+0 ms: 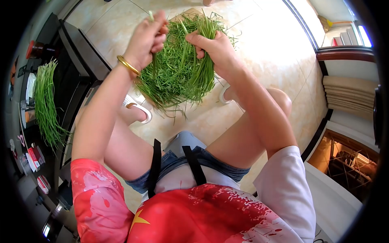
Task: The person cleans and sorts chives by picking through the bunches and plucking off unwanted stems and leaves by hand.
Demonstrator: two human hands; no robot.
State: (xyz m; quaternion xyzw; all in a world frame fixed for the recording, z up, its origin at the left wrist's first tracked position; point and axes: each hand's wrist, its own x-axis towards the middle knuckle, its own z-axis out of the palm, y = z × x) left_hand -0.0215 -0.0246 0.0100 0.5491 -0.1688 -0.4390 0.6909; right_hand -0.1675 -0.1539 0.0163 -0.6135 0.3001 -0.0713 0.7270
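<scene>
Bunch (205, 73) of thin green stalks is held in the right hand (212, 46), above the right side of a loose green pile (170, 83) on the floor (283, 65). Right fingers are wrapped closed around it near the pale ends, thumb laid across the near face. Long axis of the bunch runs fore and aft: pale ends pointed away from the body, leaf ends trailed back toward the knees and slightly to the left. Whether the leaf tips are rested on the pile or hung just over it cannot be told. One pale stalk (183, 26) is splayed out at the right thumb tip, leaned away from the rest and toward the left. Left hand (149, 38) is raised across the gap, apart from the bunch, thumb and fingers drawn together; a whitish tip (151, 16) is seen above the grip and a green strand below, so a stalk is judged to be pinched there, though the fingers are blurred. From the left fingers the bunch lies to the right, with the splayed stalk on the near side; of the bunch, that stalk is judged the easiest part to be reached.
</scene>
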